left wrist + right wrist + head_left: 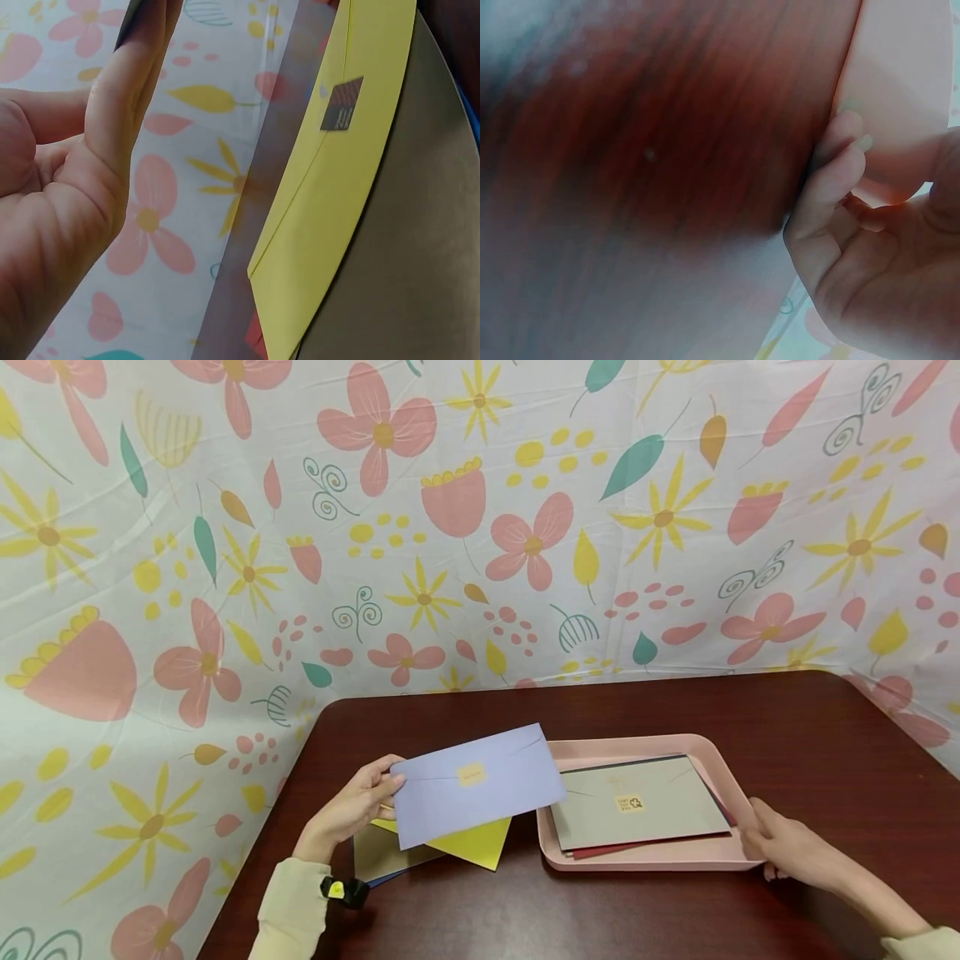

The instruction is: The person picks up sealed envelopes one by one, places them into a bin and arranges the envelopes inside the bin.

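A lavender envelope point(480, 802) with a small pale sticker is pinched at its left end by my left hand point(358, 802). It is tilted above the table, its right corner reaching over the tray's left rim. Below it lie a yellow envelope point(480, 843) and a grey-brown envelope point(382, 853), with a blue edge under them. My right hand point(787, 843) grips the right rim of the pink tray point(645, 860). Inside the tray a grey envelope point(660, 818) with a square sticker rests on others, of which red and dark edges show.
The dark red-brown table point(480, 910) has rounded back corners. A floral cloth point(480, 577) hangs behind it and along its left side. A black strap device point(345, 892) sits on the left wrist.
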### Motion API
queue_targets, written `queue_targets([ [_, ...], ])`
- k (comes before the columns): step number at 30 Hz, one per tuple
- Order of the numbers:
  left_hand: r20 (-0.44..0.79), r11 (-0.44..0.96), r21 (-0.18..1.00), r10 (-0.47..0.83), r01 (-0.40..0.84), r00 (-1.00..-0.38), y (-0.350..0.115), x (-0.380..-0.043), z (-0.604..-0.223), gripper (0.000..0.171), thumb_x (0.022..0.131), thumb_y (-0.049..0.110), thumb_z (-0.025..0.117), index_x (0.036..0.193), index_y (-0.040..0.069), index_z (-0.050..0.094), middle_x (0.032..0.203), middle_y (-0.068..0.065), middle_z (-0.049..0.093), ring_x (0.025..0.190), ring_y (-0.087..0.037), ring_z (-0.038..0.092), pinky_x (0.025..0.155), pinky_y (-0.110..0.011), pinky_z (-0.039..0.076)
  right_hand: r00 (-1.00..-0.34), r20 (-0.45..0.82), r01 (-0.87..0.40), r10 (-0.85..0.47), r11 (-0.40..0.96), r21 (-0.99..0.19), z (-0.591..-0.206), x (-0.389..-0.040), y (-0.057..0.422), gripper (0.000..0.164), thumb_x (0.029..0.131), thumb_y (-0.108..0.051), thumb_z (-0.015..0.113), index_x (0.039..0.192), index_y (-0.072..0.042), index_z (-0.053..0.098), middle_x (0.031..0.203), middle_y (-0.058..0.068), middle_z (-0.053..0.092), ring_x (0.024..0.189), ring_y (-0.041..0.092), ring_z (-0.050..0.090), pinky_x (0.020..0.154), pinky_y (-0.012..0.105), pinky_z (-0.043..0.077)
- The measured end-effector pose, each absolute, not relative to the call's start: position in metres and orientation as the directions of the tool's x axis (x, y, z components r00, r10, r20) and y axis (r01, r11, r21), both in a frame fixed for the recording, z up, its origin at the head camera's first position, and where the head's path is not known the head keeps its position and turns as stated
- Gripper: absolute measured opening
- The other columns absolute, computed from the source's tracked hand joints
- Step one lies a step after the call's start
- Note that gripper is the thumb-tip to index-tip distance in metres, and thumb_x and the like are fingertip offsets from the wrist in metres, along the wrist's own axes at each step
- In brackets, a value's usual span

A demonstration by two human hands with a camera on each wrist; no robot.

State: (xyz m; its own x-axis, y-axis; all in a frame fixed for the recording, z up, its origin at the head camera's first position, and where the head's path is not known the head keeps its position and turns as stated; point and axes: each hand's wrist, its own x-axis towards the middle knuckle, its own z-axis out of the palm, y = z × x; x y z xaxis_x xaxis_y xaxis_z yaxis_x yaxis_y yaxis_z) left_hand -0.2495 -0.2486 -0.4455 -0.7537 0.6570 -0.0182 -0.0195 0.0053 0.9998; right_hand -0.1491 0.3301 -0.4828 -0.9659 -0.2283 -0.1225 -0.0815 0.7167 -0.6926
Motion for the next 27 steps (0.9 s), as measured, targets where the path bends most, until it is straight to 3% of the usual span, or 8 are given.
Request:
queue_targets([
  [15,-0.065,0.062,0.998,0.684,-0.032,-0.727,-0.226,-0.251,-0.444,0.023,0.105,0.020,0.042,0.124,0.006,0.045,0.094,-0.001,0.069,0.077,-0.018,0.073,0.069,-0.038,0.059,-0.968,-0.110,-0.096,-0.224,0.741,-0.665,-0.479,-0.148,0.328,0.014,0.101,-0.013,0.043,0.100,0.000,0.037,0.070,0.002,0.046,0.050,0.006,0.049,0.047,0.025,0.045],
  [27,-0.074,0.046,0.997,0.679,-0.058,-0.731,-0.210,-0.251,-0.450,0.014,0.104,0.020,0.045,0.113,0.010,0.046,0.085,0.002,0.064,0.068,-0.011,0.071,0.065,-0.031,0.059,-0.965,-0.123,-0.089,-0.231,0.731,-0.677,-0.478,-0.148,0.328,0.013,0.101,-0.011,0.042,0.101,0.000,0.037,0.070,0.003,0.046,0.050,0.007,0.049,0.047,0.025,0.045],
])
